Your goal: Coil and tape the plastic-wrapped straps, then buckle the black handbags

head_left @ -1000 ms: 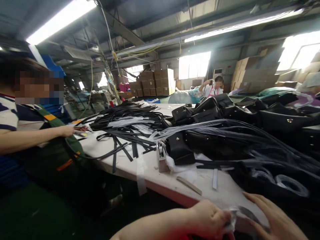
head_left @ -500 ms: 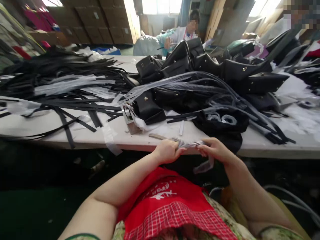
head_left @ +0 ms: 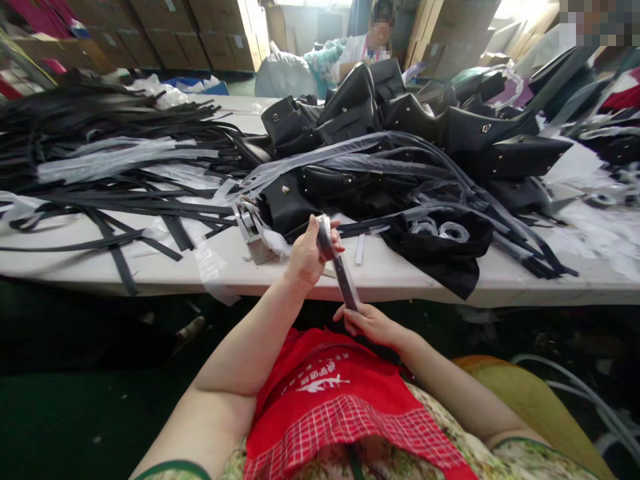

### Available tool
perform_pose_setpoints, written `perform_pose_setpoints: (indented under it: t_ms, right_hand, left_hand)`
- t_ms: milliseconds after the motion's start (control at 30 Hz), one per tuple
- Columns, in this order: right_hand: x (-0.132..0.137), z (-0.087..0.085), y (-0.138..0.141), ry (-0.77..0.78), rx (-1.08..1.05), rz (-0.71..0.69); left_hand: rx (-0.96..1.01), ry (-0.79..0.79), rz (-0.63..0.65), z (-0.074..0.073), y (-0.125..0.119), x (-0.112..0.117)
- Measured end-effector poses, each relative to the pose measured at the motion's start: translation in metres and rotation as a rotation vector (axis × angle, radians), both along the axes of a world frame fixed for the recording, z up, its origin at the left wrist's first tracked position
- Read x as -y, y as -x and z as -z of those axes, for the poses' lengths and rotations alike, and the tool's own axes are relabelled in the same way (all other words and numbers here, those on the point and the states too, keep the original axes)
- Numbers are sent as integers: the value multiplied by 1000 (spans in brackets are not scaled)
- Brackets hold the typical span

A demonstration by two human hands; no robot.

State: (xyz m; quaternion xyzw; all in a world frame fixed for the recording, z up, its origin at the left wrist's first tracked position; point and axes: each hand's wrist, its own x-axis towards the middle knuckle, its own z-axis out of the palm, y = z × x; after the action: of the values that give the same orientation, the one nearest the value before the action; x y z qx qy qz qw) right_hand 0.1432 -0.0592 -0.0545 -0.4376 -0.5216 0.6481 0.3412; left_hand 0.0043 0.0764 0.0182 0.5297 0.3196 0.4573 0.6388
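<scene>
Apron (head_left: 320,360): red, with white print and a checked band, worn over a flowered shirt (head_left: 423,410) with green trim at the sleeves.
Right hand (head_left: 370,325): low, just in front of the table edge, pinching the lower end of the strap.
Strap (head_left: 346,285): dark, shiny as if in clear film, held slantwise between the two hands, its upper end over the table.
Left hand (head_left: 306,259): raised higher, its fingers curled firmly round the upper end, thumb pointing up.
Table (head_left: 280,287): white, its long front edge running right across in front of the wearer.
Film (head_left: 214,272): a clear piece drooping over that edge, off to the left.
Holder (head_left: 254,241): metal, slotted, near the left hand; I can't make out what sits in it.
Cloth (head_left: 445,263): black, crumpled, hanging a little over the edge, with clear rolls (head_left: 454,231) lying on it.
Bags (head_left: 350,107): black, heaped up, small metal fittings catching the light, long clear-wrapped strips (head_left: 320,157) draped across them.
Pile (head_left: 75,110): loose black straps, left of the bags, white film strewn over it.
Co-worker (head_left: 354,53): beyond the bags, in white, mostly hidden.
Boxes (head_left: 190,33): brown, stacked at the back.
</scene>
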Motion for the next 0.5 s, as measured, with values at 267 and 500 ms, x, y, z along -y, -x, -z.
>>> perform_pose_setpoints:
  t_ms: [267,500]
  right_hand:
    - [-29,-33,-42,35,-230,32]
    - [-35,-30,-63,-458,1083,-64]
  left_hand:
    - [-976,-672,255,43,1,35]
    - [-893,97,669,33,31,33]
